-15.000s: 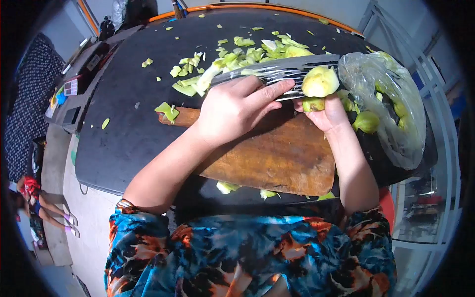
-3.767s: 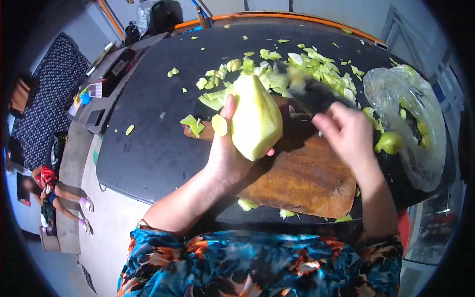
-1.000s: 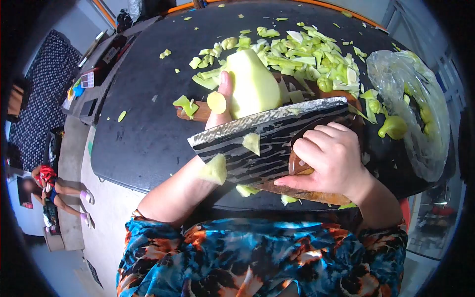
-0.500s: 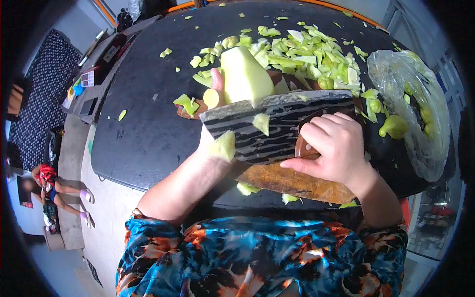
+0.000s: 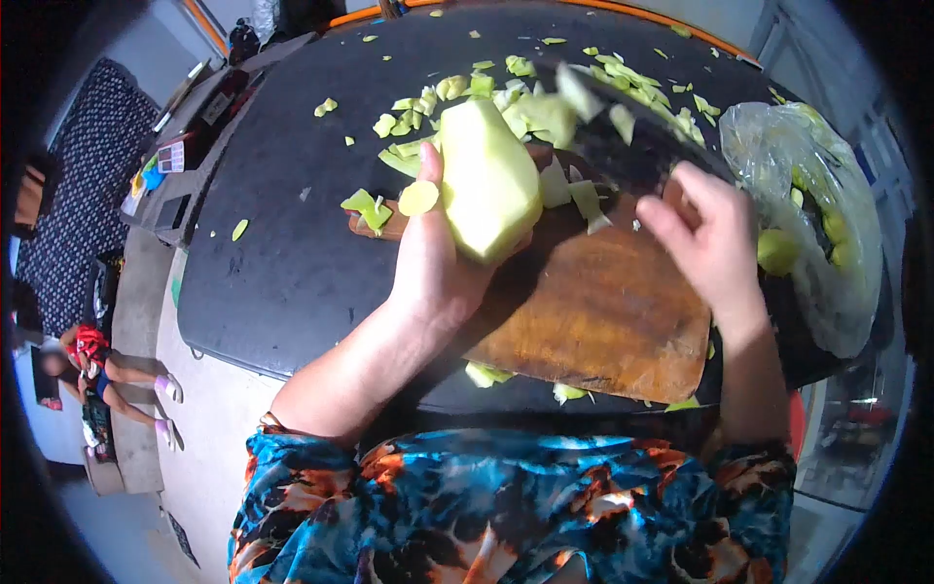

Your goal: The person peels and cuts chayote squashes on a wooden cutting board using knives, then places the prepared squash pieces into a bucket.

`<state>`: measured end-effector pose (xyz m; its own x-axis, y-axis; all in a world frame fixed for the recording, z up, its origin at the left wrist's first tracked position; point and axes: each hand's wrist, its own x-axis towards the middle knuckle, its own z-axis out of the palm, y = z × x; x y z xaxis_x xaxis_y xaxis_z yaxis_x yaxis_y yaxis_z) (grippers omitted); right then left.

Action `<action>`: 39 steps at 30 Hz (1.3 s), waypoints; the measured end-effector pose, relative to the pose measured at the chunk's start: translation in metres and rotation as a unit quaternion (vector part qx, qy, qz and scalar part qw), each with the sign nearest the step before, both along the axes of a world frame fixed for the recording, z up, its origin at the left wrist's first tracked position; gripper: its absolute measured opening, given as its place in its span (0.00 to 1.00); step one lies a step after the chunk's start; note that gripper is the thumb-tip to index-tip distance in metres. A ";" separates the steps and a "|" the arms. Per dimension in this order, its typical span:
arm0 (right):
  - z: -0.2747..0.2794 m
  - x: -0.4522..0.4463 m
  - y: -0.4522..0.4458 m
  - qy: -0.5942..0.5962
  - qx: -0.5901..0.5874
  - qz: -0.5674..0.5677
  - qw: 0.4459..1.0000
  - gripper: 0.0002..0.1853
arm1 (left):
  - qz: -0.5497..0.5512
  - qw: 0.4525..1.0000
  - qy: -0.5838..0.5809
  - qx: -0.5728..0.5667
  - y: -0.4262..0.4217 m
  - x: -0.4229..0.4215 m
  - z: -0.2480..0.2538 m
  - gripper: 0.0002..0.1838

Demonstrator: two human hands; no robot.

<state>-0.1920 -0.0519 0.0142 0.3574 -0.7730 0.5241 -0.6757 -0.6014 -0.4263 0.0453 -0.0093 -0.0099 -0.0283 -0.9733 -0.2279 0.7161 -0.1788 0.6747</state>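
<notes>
My left hand is closed round a peeled, pale-green chayote, held tilted over the left part of the wooden cutting board. A round slice clings to my left thumb. To the right, my right hand grips the brown handle of a cleaver. The broad dark cleaver blade is raised away from the chayote, blurred by motion, with pale bits stuck to it. Thin parings lie on the board's far edge beside the chayote.
A black table carries the board. Many green peelings are scattered beyond it, partly behind the blade. At the right lies a clear plastic bag with green produce, and a green piece beside it. A person sits far left.
The cleaver has swung up and away to the far right with my right hand, uncovering the board and the lower chayote. My left hand still holds the chayote in nearly the same place.
</notes>
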 end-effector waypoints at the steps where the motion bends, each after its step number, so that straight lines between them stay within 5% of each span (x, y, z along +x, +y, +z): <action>1: 0.002 0.004 0.008 0.019 -0.026 0.034 0.999 0.25 | 0.012 1.000 -0.005 -0.002 0.000 -0.002 0.001 0.35; 4: 0.005 0.016 0.025 0.086 -0.077 0.126 0.985 0.26 | -0.008 0.996 0.054 -0.073 -0.001 -0.002 -0.001 0.39; 6: 0.000 0.022 0.030 0.079 -0.077 0.147 0.983 0.26 | -0.198 0.930 0.287 -0.112 -0.003 0.006 -0.006 0.40; 10: -0.004 0.023 0.028 0.073 -0.070 0.144 0.984 0.25 | -0.097 0.984 0.109 -0.098 0.001 -0.002 -0.002 0.39; 13: -0.004 0.019 0.020 0.072 -0.051 0.117 0.989 0.24 | -0.134 0.955 0.245 -0.105 -0.001 -0.003 0.006 0.35; 14: -0.004 0.017 0.016 0.072 -0.041 0.104 0.991 0.24 | 0.004 0.998 0.065 -0.004 0.003 -0.013 0.013 0.34; 16: -0.001 0.009 0.005 0.013 0.041 -0.012 0.999 0.22 | -0.002 0.999 -0.030 -0.041 0.004 -0.009 0.008 0.34; 20: -0.015 -0.024 -0.040 -0.037 0.056 -0.169 0.983 0.25 | -0.031 0.998 0.002 -0.060 0.004 -0.008 0.000 0.34; 25: -0.016 -0.007 -0.017 -0.111 0.063 -0.022 0.992 0.21 | -0.018 0.997 0.072 0.000 -0.002 0.001 -0.002 0.34; 30: 0.001 0.015 0.020 -0.046 0.001 0.145 0.988 0.22 | -0.018 0.998 0.046 0.027 -0.004 -0.003 0.004 0.38; 34: 0.005 0.015 0.029 -0.154 0.147 0.123 0.969 0.22 | -0.115 0.981 -0.108 -0.117 0.004 -0.009 0.003 0.37; 39: -0.010 0.023 0.017 -0.175 0.072 0.089 0.978 0.23 | -0.143 0.954 -0.212 -0.153 0.013 -0.032 0.014 0.48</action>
<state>-0.1690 -0.0346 0.0046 0.3109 -0.7900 0.5284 -0.3627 -0.6125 -0.7023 0.0132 0.0036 0.0039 -0.2709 -0.9625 0.0163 0.3179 -0.0735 0.9453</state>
